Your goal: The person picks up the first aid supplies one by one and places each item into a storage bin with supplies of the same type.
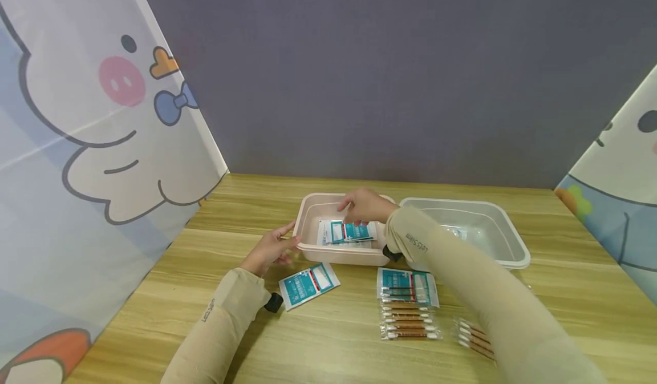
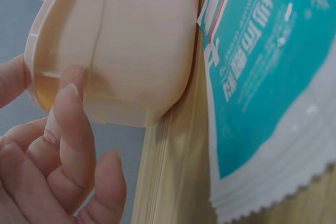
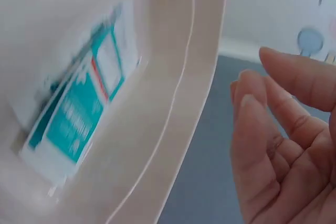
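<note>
My left hand (image 1: pixel 269 250) grips the left rim of a pale pink plastic bin (image 1: pixel 339 255), with one finger on the outer wall and another at the rim. Over this bin is my right hand (image 1: pixel 365 206), its fingers loosely bent and nothing between them. Teal-and-white gauze packets (image 3: pixel 79 108) lie stacked on the bin's floor. Another gauze packet (image 1: pixel 309 285) lies on the table just beside my left wrist; its printed face and crimped edge show close up in the left wrist view.
A greyish plastic bin (image 1: pixel 505 235) stands to the right, with a small clear packet inside. In front lie a teal packet (image 1: pixel 387 278), clear-wrapped brown-stick cotton swabs (image 1: pixel 410 319) and more swabs (image 1: pixel 474 338), partly behind my right sleeve. A grey panel (image 1: pixel 390 87) rises behind the wooden table (image 1: pixel 339 350).
</note>
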Demonstrator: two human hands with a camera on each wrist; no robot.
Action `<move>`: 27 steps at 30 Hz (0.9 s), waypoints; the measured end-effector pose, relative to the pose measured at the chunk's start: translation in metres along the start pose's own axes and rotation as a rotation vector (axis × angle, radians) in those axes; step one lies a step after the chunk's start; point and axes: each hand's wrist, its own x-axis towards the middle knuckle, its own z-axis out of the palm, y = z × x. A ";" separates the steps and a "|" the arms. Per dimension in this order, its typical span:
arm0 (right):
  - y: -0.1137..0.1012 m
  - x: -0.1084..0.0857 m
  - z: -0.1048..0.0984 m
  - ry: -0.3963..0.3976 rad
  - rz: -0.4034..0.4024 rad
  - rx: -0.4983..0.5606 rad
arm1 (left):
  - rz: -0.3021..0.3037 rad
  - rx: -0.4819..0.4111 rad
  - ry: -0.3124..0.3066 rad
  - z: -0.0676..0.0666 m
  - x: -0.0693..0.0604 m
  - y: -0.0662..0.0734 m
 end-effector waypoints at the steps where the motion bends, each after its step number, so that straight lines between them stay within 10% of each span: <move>1: -0.003 -0.003 0.003 -0.013 -0.022 0.008 | 0.000 0.000 0.001 0.000 0.000 0.000; 16: -0.034 -0.033 0.039 -0.114 -0.394 -0.092 | -0.012 0.035 -0.010 0.001 -0.001 0.004; 27: -0.023 -0.039 0.063 -0.329 -0.386 -0.033 | -0.003 0.036 -0.015 0.001 0.000 0.003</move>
